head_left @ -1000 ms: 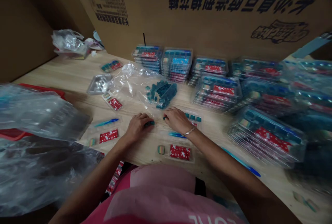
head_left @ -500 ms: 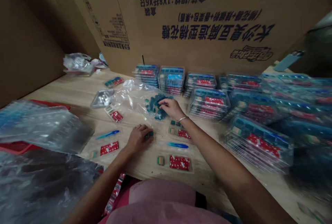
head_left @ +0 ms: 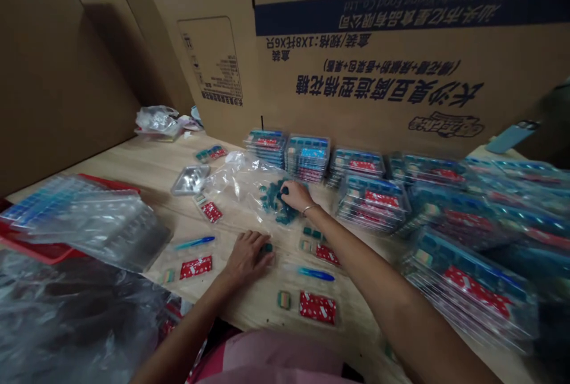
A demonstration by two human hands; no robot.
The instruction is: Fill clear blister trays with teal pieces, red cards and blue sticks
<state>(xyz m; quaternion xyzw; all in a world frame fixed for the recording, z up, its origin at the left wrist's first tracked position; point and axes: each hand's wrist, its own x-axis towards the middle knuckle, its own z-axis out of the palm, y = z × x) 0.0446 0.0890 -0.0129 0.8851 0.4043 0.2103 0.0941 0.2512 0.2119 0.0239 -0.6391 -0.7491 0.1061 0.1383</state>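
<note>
Over a pile of dark green gummy-like cubes point(head_left: 282, 215) on a clear plastic bag point(head_left: 236, 185), my right hand point(head_left: 297, 195) pinches, with a dark green piece at its fingertips. My left hand point(head_left: 246, 256) lies low on the table, fingers spread and slightly bent. Beside its thumb and forefinger shows another dark green cube point(head_left: 266, 247); what lies under the palm is hidden. Close by are clear trays holding a red dotted packet point(head_left: 317, 307), a layered pastel cube point(head_left: 284, 299), a blue pen-like stick point(head_left: 315, 274) and, under my right forearm, more green cubes point(head_left: 312, 233).
Stacks of filled clear trays point(head_left: 307, 158) line the back and right side. On the left, nested clear trays point(head_left: 102, 224) lie over a red tray point(head_left: 42, 250). A large cardboard box point(head_left: 378, 93) stands behind. Clear plastic sheeting point(head_left: 75, 313) fills the lower left.
The camera view has shifted, so everything sits lower and further right. My right hand has closed its fingertips down into the green cubes. My left hand stays in place on the table.
</note>
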